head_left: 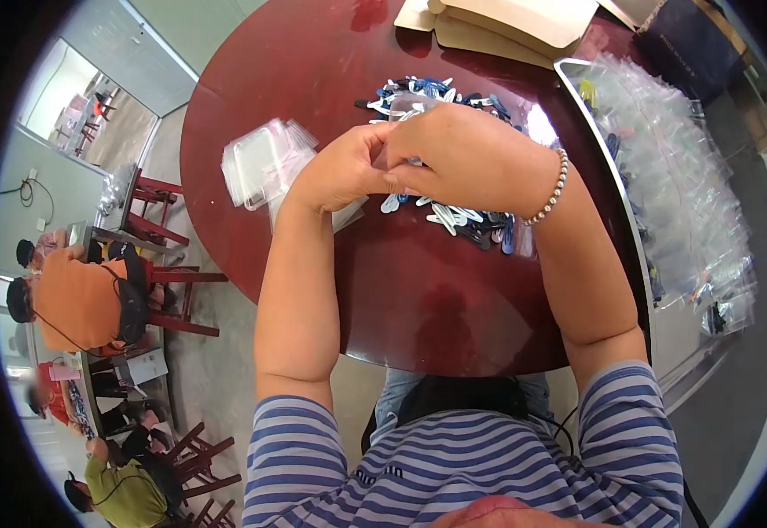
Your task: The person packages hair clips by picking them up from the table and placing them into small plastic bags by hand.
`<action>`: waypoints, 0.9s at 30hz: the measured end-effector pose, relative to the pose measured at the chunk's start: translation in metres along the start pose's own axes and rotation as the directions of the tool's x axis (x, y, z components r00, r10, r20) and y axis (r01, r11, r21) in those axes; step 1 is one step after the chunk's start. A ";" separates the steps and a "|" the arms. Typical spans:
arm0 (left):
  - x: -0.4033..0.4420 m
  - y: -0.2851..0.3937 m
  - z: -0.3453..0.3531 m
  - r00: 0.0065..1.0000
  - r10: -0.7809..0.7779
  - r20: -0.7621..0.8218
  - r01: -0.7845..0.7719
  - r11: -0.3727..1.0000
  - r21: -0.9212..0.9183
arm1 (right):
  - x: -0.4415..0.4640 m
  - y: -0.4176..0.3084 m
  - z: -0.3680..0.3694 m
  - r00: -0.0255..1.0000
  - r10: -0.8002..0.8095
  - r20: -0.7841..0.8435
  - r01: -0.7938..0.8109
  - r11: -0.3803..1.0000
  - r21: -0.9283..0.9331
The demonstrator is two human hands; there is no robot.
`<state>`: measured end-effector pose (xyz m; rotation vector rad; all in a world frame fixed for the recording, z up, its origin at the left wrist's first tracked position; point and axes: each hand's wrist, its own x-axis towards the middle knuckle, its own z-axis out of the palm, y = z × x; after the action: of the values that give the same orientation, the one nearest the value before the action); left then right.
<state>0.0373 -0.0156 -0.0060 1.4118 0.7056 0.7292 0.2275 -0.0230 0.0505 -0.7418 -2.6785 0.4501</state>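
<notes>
Clips, blue, white and black, in a loose heap on the dark red desk, around and partly behind both hands as seen from above. Left hand and right hand brought together over the heap, fingers bent, thumbs and fingertips meeting; probably pinching something small, but impossible to make out what, or whether anything at all. Clear film just beyond the right knuckles, either in the grip or lying on the clips.

Just left of the left hand, a stack of flat clear bags, apparently unfilled. Off to the right, a white-rimmed tray with a broad mound of clear packets, a few with dark or coloured pieces showing inside or beneath.

By that look, probably well underway: many packets seemingly finished in the tray, though too glossy and crumpled to count or check. Left to do, as far as visible: plenty of loose clips, plus a good supply of flat bags.
</notes>
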 end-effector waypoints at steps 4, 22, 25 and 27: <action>0.002 -0.005 -0.004 1.000 0.006 -0.001 -0.006 1.000 -0.016 | -0.002 0.001 -0.001 0.996 -0.025 -0.083 0.027 0.999 0.020; 0.002 -0.005 -0.026 0.812 -0.025 -0.583 -0.055 0.991 -0.120 | 0.001 0.029 0.039 0.886 0.428 0.179 -0.335 0.857 -0.391; 0.003 -0.006 -0.026 0.817 -0.033 -0.575 -0.046 0.992 -0.121 | 0.005 0.031 0.044 0.902 0.345 0.259 -0.268 0.919 -0.291; 0.004 -0.007 -0.026 0.818 -0.034 -0.575 -0.043 0.992 -0.119 | 0.005 0.037 0.048 0.952 0.227 0.203 -0.201 0.969 -0.141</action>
<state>0.0190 0.0027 -0.0143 1.0683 1.1036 1.2106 0.2212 -0.0001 -0.0055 -1.0841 -2.8607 0.4514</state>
